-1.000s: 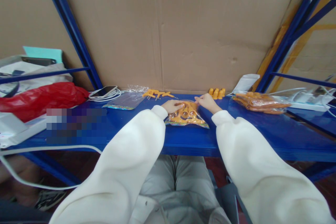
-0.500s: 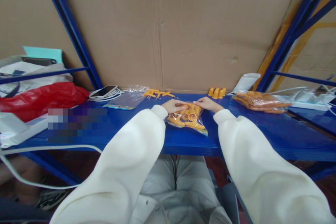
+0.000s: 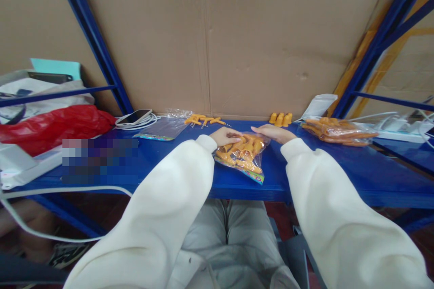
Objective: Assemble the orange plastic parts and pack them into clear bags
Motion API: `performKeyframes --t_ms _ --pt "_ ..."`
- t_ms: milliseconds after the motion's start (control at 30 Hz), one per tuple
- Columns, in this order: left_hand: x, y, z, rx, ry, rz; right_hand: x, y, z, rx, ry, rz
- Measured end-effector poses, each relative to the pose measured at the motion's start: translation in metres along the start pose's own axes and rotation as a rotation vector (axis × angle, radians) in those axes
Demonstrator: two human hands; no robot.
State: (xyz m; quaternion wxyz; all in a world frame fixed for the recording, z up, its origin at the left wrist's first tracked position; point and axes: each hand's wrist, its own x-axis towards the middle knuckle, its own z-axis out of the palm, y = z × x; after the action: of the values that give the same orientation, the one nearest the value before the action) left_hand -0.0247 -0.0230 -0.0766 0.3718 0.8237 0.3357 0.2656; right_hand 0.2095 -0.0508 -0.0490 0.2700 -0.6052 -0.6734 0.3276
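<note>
A clear plastic bag [image 3: 242, 155] filled with several orange-yellow plastic pieces lies near the front of the blue table, its colourful printed edge toward me. My left hand [image 3: 226, 137] is closed on the bag's upper left part, fingers over the plastic. At the bag's upper right edge is my right hand [image 3: 275, 133], its fingers pointing left and closed on the plastic; the fingertips are partly hidden. Behind the bag lie several small orange T-shaped pieces [image 3: 206, 120] with metal spiral ends. Orange cup-like pieces [image 3: 280, 119] stand in a short row behind my right hand.
Left of the T-shaped pieces lies a flat clear bag [image 3: 163, 127], beside a phone [image 3: 135, 117] and coiled white cable. A filled bag of orange pieces [image 3: 335, 132] lies at right, near a white power strip [image 3: 405, 132]. Cardboard [image 3: 254, 49] walls the back; blue posts [image 3: 93, 40] flank it.
The filled bag has turned, its printed corner swinging nearer to me and its upper right side shifting right. My right hand has moved slightly right; the left has barely moved.
</note>
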Motion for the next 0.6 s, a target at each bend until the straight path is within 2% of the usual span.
performKeyframes --t_ms 133,400,533,600 --pt "0.000 0.001 0.000 -0.014 -0.008 0.002 -0.002 -0.001 0.002 0.099 -0.034 0.034" --pt "-0.002 0.003 0.000 0.014 0.014 0.027 -0.009 -0.005 0.010 0.239 -0.270 0.037" --pt "-0.003 0.005 -0.001 -0.006 0.011 0.016 -0.008 -0.007 0.010 0.237 -0.304 0.030" --pt "-0.003 0.005 -0.002 -0.019 0.008 0.018 -0.009 -0.007 0.011 0.164 -0.255 -0.056"
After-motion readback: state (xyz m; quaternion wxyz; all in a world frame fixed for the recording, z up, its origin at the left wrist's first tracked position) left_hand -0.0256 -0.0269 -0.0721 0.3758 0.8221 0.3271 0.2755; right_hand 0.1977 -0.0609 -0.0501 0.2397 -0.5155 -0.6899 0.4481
